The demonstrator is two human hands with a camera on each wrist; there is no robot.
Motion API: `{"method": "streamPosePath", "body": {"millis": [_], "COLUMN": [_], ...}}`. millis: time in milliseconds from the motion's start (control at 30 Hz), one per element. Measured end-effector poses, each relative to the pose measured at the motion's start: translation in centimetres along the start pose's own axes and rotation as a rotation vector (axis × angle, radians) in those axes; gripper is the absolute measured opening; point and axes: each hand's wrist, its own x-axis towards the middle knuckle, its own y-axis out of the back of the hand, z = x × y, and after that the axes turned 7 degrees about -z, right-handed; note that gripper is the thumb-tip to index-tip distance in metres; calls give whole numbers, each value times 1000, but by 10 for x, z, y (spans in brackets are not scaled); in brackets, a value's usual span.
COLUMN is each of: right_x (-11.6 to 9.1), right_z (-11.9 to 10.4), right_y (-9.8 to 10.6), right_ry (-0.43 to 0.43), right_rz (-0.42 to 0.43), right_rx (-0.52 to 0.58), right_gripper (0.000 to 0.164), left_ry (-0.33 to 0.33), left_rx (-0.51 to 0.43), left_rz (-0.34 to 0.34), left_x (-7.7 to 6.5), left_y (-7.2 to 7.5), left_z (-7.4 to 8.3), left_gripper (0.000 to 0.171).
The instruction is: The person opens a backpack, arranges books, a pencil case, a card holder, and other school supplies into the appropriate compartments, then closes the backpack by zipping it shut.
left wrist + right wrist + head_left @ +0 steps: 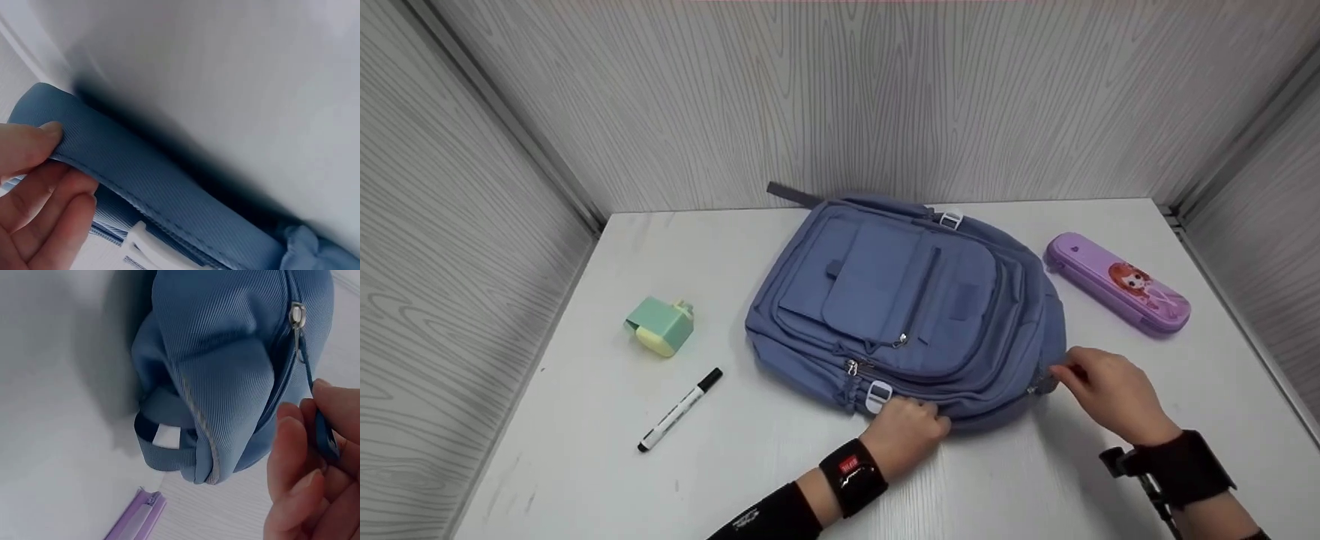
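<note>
A blue backpack (877, 285) lies front side up on the white table, its top end toward the right. My left hand (906, 435) grips the bag's near side edge; in the left wrist view the thumb and fingers pinch a fold of blue fabric (140, 163) beside a white buckle (154, 250). At the bag's right end, my right hand (1114, 394) pinches a fabric zipper pull (323, 433) between thumb and fingers. The pull hangs from a metal zipper slider (297, 315), seen in the right wrist view.
A purple pencil case (1117, 281) with a cartoon figure lies right of the bag. To the left are a green and yellow block-shaped object (661, 326) and a black-capped white marker (680, 410). Grey wood-grain panels (840, 105) stand behind and at both sides.
</note>
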Motion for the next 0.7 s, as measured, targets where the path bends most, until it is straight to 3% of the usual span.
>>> {"method": "streamPosePath", "body": {"millis": [167,533,700], "right_x": [14,44,44], "right_z": [7,29,28], "right_y": [4,11,11], "right_ry": [-27,-69,-65], "right_rz": [-10,4,28], "right_rx": [-21,-24,-27], "right_gripper": [17,16,16], "left_ry": [-29,-84,-80], "left_rx": [12,0,-23], "left_rz": [58,47,66], "left_x": [-8,-21,-27], "left_y": [-3,-7,-9], "left_z": [-6,-18,-24], "left_gripper": [13,12,12]}}
